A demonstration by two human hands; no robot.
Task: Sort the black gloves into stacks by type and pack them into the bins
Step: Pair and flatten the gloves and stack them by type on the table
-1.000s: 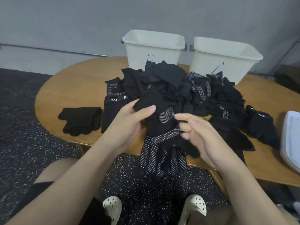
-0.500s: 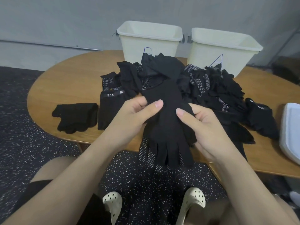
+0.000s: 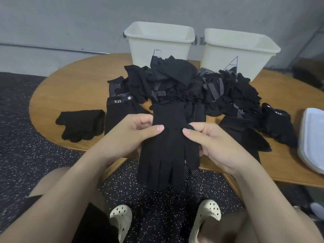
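Observation:
I hold a plain black glove (image 3: pixel 169 146) flat in front of me, fingers hanging down over the table's near edge. My left hand (image 3: pixel 129 134) pinches its left side and my right hand (image 3: pixel 208 139) pinches its right side. A dotted glove peeks out beneath it. Behind lies a big heap of black gloves (image 3: pixel 184 85), some dotted, some labelled 5.11. A small separate stack of black gloves (image 3: pixel 80 124) sits at the left. Two cream bins stand at the back: the left bin (image 3: pixel 158 41) and the right bin (image 3: pixel 240 51) marked A.
The oval wooden table (image 3: pixel 73 85) has bare wood at its left end. A white tray (image 3: pixel 312 137) lies at the right edge. Below are a dark speckled floor and my feet in cream clogs (image 3: pixel 121 218).
The dotted glove I was handling has dropped behind a plain black glove, which I have spread flat between both hands and lifted slightly. The view has tilted down.

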